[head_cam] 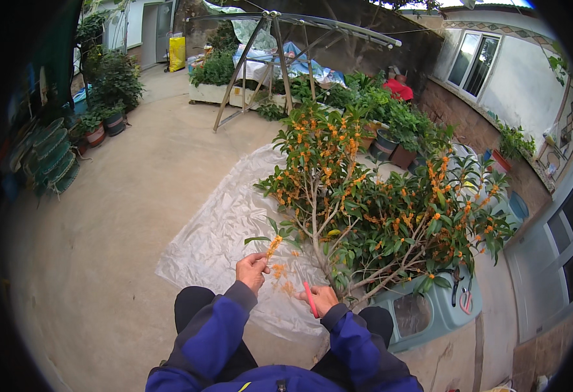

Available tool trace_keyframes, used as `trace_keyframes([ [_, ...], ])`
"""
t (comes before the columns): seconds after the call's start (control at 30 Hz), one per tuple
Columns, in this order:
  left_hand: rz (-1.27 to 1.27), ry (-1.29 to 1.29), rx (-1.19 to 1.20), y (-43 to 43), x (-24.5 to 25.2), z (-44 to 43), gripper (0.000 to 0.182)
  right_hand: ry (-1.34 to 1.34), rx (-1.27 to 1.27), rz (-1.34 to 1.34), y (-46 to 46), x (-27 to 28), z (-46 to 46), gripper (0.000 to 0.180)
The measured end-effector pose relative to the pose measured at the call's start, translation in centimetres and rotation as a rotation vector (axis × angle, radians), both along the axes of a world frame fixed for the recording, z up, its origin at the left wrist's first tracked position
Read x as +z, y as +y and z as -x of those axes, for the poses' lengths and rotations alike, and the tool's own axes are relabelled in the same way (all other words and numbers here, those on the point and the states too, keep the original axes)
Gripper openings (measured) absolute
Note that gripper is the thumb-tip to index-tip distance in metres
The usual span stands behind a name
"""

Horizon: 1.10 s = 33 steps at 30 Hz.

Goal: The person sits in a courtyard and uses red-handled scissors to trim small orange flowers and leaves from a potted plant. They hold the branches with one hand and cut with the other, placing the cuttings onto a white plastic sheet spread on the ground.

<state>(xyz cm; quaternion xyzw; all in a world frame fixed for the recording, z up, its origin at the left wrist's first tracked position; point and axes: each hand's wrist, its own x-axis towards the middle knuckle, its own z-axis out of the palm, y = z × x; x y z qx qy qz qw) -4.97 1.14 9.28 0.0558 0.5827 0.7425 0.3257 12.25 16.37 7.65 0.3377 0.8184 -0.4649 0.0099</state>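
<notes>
My left hand (252,271) pinches a sprig of sweet osmanthus (273,247), with orange blossoms and a few green leaves, upright before me. To its right, my right hand (324,300) grips a tool with a red handle (310,299), probably scissors; its blades are hard to make out. Blurred loose orange blossoms (279,271) show between the hands, over a clear plastic sheet (208,235) spread on the ground. Large cut osmanthus branches (318,230), full of orange flowers, lean beside my right hand and cover part of the sheet.
At the right, a pale green plastic stool (445,313) bears pruning shears (456,285) and pink-handled scissors (465,301). A metal frame (281,59) stands on the concrete floor (120,220) ahead. Potted plants (115,117) and stacked green net traps (53,157) are at the left.
</notes>
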Motion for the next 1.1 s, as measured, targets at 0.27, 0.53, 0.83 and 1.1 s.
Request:
trace_keyframes([
  [0.27, -0.046, -0.068, 0.072, -1.4, 1.4, -0.7, 0.016, 0.045, 0.116, -0.167, -3.8, 7.0, -3.8, 0.06],
  [0.53, -0.268, -0.184, 0.011, -2.1, 3.3, -3.2, 0.024, 0.076, 0.185, -0.242, -6.9, 10.8, -3.8, 0.057],
  [0.83, -0.53, -0.224, -0.131, -3.2, 6.6, -5.9, 0.033, 0.338, 0.211, -0.561, -8.3, 12.6, -2.3, 0.048],
  [1.1, -0.512, -0.227, -0.122, -3.3, 7.4, -7.4, 0.035, 0.421, 0.269, -0.741, -7.9, 11.4, -2.4, 0.038],
])
